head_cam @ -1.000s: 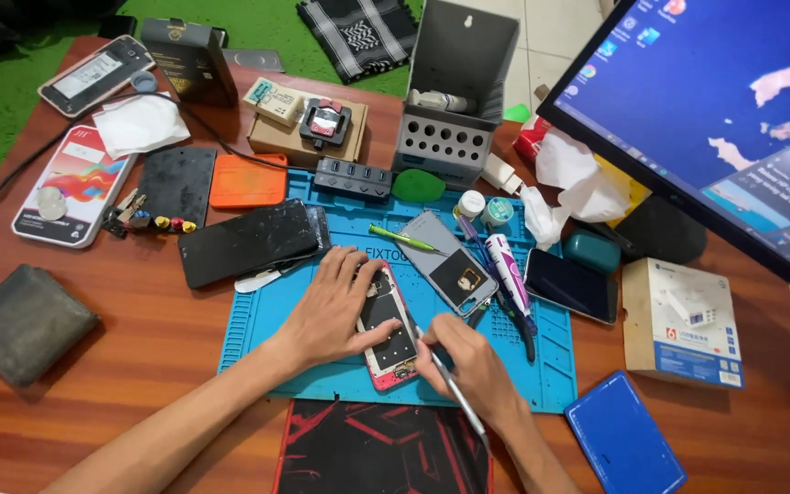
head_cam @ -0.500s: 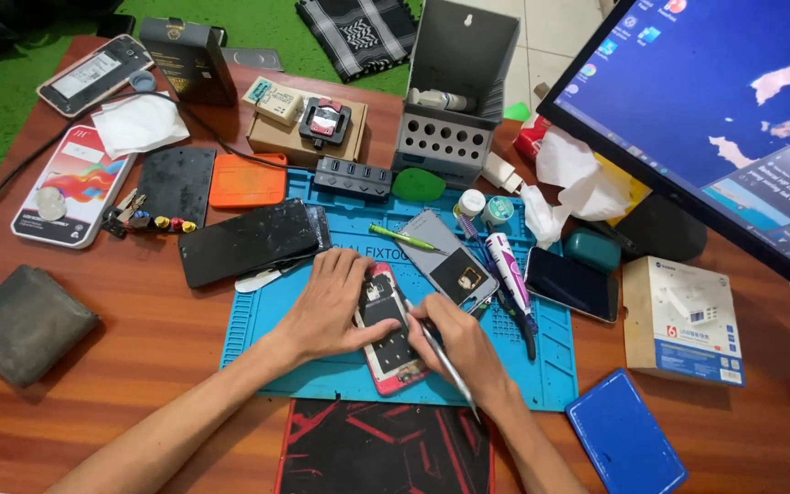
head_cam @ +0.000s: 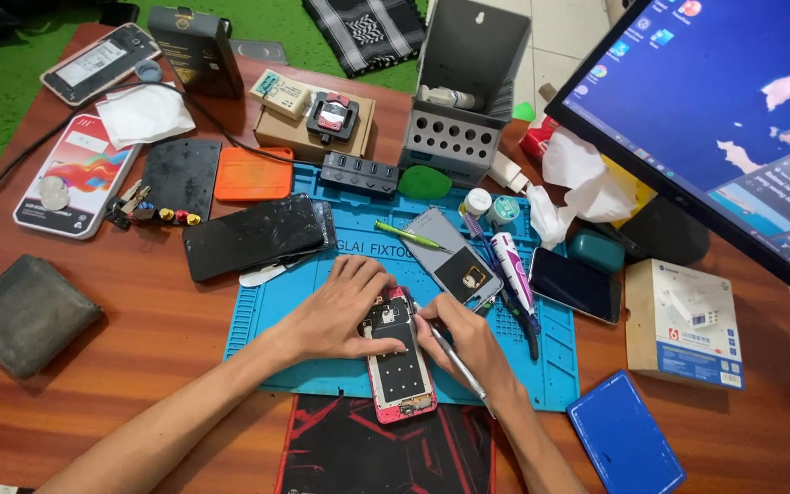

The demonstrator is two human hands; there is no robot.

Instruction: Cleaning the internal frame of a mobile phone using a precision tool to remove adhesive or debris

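- The opened phone (head_cam: 398,359), with a pink-red frame and its back off, lies on the blue mat (head_cam: 276,311) near the front edge of the wooden worktop (head_cam: 166,320).
- The left hand (head_cam: 340,311) lies spread over the phone's upper left part, fingers pressing it down onto the mat.
- The right hand (head_cam: 468,343) is closed around a thin metal tool (head_cam: 454,361), gripped like a pen, its tip at the phone's upper right edge.
- The two hands sit close together, almost touching above the phone.
- Just beyond them on the mat lie a grey back cover (head_cam: 450,256), a green-handled screwdriver (head_cam: 409,236) and a white tube (head_cam: 514,265).
- A dark phone (head_cam: 253,236) rests across the mat's left edge.
- A grey tool holder (head_cam: 464,101) stands behind, and a monitor (head_cam: 724,119) leans in at the right.
- A blue case (head_cam: 624,444) lies at the front right.
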